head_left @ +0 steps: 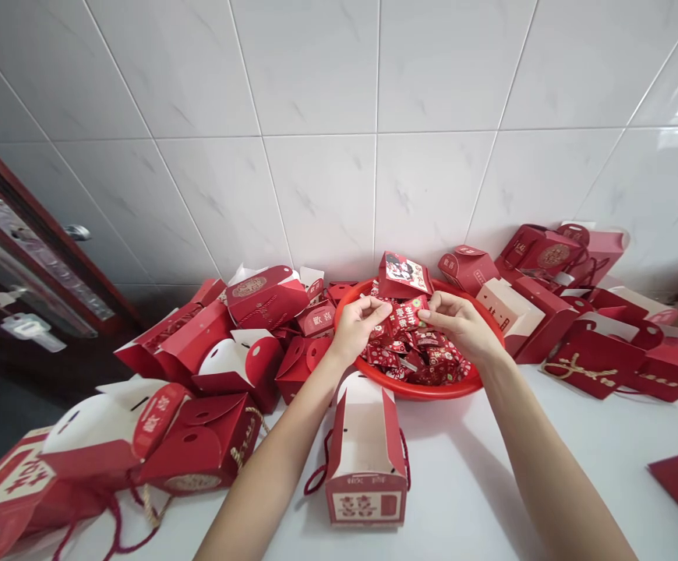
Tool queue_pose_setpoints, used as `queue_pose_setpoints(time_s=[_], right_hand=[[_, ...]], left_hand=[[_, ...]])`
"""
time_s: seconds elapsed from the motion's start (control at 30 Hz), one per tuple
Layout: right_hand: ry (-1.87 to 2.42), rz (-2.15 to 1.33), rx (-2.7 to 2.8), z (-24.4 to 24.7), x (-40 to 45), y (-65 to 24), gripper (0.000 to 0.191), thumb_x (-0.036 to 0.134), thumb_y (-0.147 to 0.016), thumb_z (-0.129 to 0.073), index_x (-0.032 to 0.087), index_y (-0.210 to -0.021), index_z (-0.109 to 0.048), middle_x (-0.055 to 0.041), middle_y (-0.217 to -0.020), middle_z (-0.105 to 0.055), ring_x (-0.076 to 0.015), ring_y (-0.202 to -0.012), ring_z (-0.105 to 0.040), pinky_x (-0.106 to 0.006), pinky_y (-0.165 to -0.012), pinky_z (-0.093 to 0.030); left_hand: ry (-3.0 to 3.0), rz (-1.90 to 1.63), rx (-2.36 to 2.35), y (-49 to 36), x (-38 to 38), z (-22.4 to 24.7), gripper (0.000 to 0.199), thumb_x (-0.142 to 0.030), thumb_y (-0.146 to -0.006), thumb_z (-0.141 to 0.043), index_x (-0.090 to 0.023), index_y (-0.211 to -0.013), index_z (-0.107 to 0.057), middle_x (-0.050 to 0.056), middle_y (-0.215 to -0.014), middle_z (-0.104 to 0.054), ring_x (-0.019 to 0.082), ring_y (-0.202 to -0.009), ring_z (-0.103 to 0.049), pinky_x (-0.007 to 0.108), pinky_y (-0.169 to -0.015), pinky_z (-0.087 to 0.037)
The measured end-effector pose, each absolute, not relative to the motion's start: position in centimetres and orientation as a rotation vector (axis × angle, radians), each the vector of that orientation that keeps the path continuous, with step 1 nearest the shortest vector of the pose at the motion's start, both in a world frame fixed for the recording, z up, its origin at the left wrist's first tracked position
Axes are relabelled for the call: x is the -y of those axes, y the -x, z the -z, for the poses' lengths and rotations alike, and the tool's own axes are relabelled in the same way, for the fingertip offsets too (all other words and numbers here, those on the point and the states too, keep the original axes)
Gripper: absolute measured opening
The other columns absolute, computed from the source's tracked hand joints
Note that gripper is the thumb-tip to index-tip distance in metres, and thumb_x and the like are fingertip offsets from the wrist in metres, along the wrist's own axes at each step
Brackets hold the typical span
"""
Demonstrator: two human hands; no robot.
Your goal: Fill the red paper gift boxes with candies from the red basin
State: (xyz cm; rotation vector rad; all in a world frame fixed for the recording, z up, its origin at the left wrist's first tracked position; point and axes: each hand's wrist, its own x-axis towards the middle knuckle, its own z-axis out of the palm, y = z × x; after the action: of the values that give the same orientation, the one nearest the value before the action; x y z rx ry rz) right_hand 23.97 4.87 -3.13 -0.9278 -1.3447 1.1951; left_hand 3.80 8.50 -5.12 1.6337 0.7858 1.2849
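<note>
Over a round red basin (pixel 421 391), both my hands pinch a small red printed packet (pixel 407 314) by its opposite ends. My left hand (pixel 363 321) has thumb and fingertips closed at the packet's left side. At its right corner, my right hand (pixel 459 326) pinches in the same way. Many similar shiny red packets (pixel 432 358) fill the basin beneath. Between my forearms, on the white surface, stands a red and cream gift box (pixel 365 467) with dark red cords at its sides and its top flaps parted.
Red gift boxes (pixel 237 362) crowd the left side, some with flaps up. More boxes (pixel 590 343) stand at the right against the tiled wall (pixel 321 195). One box (pixel 403 273) sits at the basin's back rim. A dark door with keys (pixel 33 331) is at far left.
</note>
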Motion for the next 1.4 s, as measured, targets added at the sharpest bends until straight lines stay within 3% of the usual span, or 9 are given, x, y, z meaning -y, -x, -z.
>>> queue_pose_setpoints(time_s=[0.13,0.3,0.53,0.73,0.9,1.07,1.23,1.3,1.4], right_hand=[[0.931,-1.215,1.346,3.0,-4.6,-24.0,0.045,0.046,-0.064,-0.091,0.020,-0.067,-0.053,0.0039,-0.070,-0.060,-0.0121,-0.065,-0.060,-0.029,-0.069,-0.056],[0.960,-1.233,1.416,2.8,-4.1,-23.5,0.039,0.043,-0.070,-0.088,0.020,-0.089,-0.062,-0.0018,-0.088,-0.070,-0.0185,-0.082,-0.069,-0.037,-0.081,-0.060],[0.942,-1.148,1.407,2.9,-4.2,-23.0,0.038,0.042,-0.067,-0.090,0.019,-0.082,-0.064,-0.0024,-0.086,-0.072,-0.0195,-0.082,-0.070,-0.038,-0.082,-0.061],[0.948,-1.179,1.472,3.2,-4.4,-23.3,0.036,0.044,-0.070,-0.089,0.019,-0.086,-0.068,-0.0036,-0.089,-0.074,-0.0204,-0.085,-0.071,-0.038,-0.082,-0.061],[0.917,-1.201,1.489,3.3,-4.4,-23.1,0.036,0.043,-0.071,-0.088,0.020,-0.091,-0.069,-0.0041,-0.095,-0.076,-0.0224,-0.090,-0.073,-0.039,-0.088,-0.060],[1.061,-1.162,1.570,3.4,-4.6,-23.9,0.037,0.040,-0.077,-0.080,0.020,-0.106,-0.067,-0.0052,-0.097,-0.077,-0.0227,-0.091,-0.074,-0.037,-0.085,-0.059],[1.350,-0.852,2.011,4.0,-5.3,-25.0,0.007,0.022,-0.079,-0.066,0.019,-0.084,-0.070,-0.0047,-0.089,-0.076,-0.0227,-0.088,-0.071,-0.037,-0.084,-0.057],[1.345,-0.856,2.142,4.0,-5.2,-24.9,0.011,0.018,-0.077,-0.065,0.021,-0.079,-0.075,-0.0034,-0.092,-0.077,-0.0233,-0.091,-0.072,-0.035,-0.089,-0.055],[1.365,-0.931,2.346,3.7,-4.5,-24.1,0.025,0.012,-0.075,-0.064,0.026,-0.082,-0.082,-0.0016,-0.121,-0.076,-0.0251,-0.107,-0.071,-0.031,-0.092,-0.053]], left_hand=[[-1.615,-1.294,-0.761,-4.0,-8.0,5.0,0.035,-0.052,-0.083,-0.070,-0.018,-0.075,-0.062,-0.003,-0.071,-0.060,0.012,-0.068,-0.055,0.025,-0.068,-0.047],[-1.644,-1.257,-0.735,-3.7,-7.8,4.5,0.036,-0.052,-0.083,-0.071,-0.018,-0.075,-0.063,0.000,-0.078,-0.065,0.016,-0.078,-0.061,0.028,-0.077,-0.050],[-1.622,-1.045,-0.641,-3.4,-8.0,4.8,0.043,-0.043,-0.070,-0.086,-0.017,-0.099,-0.068,0.005,-0.098,-0.073,0.020,-0.091,-0.070,0.034,-0.087,-0.055],[-1.582,-1.068,-0.668,-3.2,-8.1,5.3,0.048,-0.039,-0.067,-0.090,-0.016,-0.104,-0.069,0.006,-0.098,-0.076,0.019,-0.086,-0.072,0.033,-0.082,-0.059],[-1.545,-1.094,-0.666,-3.1,-8.2,5.6,0.049,-0.035,-0.068,-0.089,-0.015,-0.108,-0.069,0.007,-0.102,-0.077,0.021,-0.092,-0.074,0.034,-0.087,-0.059],[-1.467,-1.202,-0.720,-3.2,-8.3,5.8,0.058,-0.034,-0.069,-0.088,-0.019,-0.118,-0.061,0.007,-0.101,-0.075,0.022,-0.092,-0.074,0.033,-0.083,-0.060],[-1.465,-1.282,-0.758,-3.3,-8.5,6.0,0.059,-0.038,-0.073,-0.084,-0.022,-0.122,-0.056,0.007,-0.113,-0.072,0.022,-0.098,-0.072,0.033,-0.084,-0.059],[-1.486,-1.302,-0.765,-3.3,-8.6,6.0,0.057,-0.040,-0.073,-0.083,-0.022,-0.121,-0.058,0.008,-0.118,-0.070,0.022,-0.099,-0.071,0.033,-0.083,-0.059],[-1.479,-1.337,-0.769,-3.4,-8.8,6.1,0.055,-0.042,-0.073,-0.083,-0.023,-0.120,-0.060,0.009,-0.125,-0.069,0.023,-0.103,-0.070,0.034,-0.086,-0.059]])
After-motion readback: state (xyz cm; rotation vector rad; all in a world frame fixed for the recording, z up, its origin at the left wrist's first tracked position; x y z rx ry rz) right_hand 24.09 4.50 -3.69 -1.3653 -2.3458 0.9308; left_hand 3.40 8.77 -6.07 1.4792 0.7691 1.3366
